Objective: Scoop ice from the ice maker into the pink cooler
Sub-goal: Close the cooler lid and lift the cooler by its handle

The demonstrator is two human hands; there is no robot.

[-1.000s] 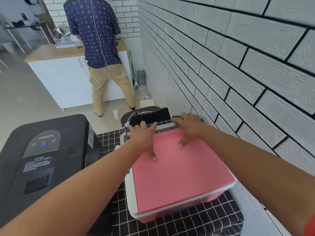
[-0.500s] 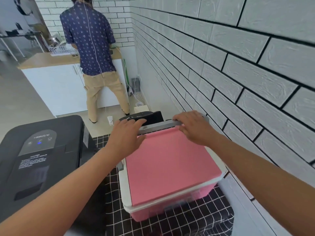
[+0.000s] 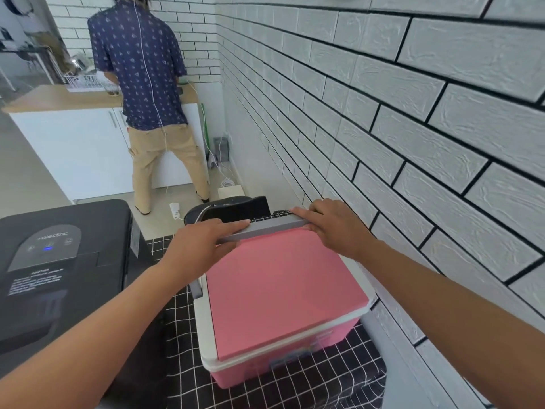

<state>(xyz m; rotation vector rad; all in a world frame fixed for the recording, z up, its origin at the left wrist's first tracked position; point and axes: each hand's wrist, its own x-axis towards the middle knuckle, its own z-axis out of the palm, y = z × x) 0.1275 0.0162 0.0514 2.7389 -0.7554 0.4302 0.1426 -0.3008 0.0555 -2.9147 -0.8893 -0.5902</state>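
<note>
Pink cooler [image 3: 280, 293]: set on black grid-pattern cloth [image 3: 309, 388], just beside white brick wall [image 3: 383, 128], right of ice maker; lid seen closed, white rim round the pink top.
Cooler handle [image 3: 267, 228]: grey bar, seen across the far edge of the lid, held at both ends.
Left hand [image 3: 203, 246]: wrapped on the left end of the handle; index finger laid straight along the top of the bar, thumb tucked under it, other fingers curled below.
Right hand [image 3: 333, 228]: closed over the right end of the handle; fingers folded over the bar, fingertips pointed left along it, palm rested at the lid's far right corner.
Ice maker [image 3: 59, 270]: black, lid seen shut, blue light lit on grey control panel [image 3: 47, 246]; untouched by either hand.
Black object [image 3: 227, 211]: just behind the cooler, kind not made out.
Background: person [image 3: 147, 95] in patterned navy shirt and tan trousers, back turned, stood at white counter [image 3: 73, 137] with wood top.
</note>
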